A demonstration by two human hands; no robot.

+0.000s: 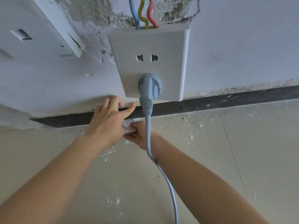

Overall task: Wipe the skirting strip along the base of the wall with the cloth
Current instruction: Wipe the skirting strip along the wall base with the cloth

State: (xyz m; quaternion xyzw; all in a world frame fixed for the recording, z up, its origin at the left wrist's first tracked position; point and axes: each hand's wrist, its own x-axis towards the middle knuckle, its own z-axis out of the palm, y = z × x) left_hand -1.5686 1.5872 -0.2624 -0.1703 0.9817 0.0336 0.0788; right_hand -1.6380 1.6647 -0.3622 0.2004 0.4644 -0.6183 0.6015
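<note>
A dark skirting strip runs along the foot of the white wall, speckled with plaster dust. My left hand reaches up over the strip, fingers spread and touching the wall just above it. Below and slightly right, my right hand holds a crumpled white cloth close to the strip's lower edge. My left hand covers part of the cloth.
A white wall socket sits right above my hands, with a grey plug in it. Its grey cable hangs down across my right wrist. Bare coloured wires enter the socket from broken plaster. Plaster crumbs litter the beige floor.
</note>
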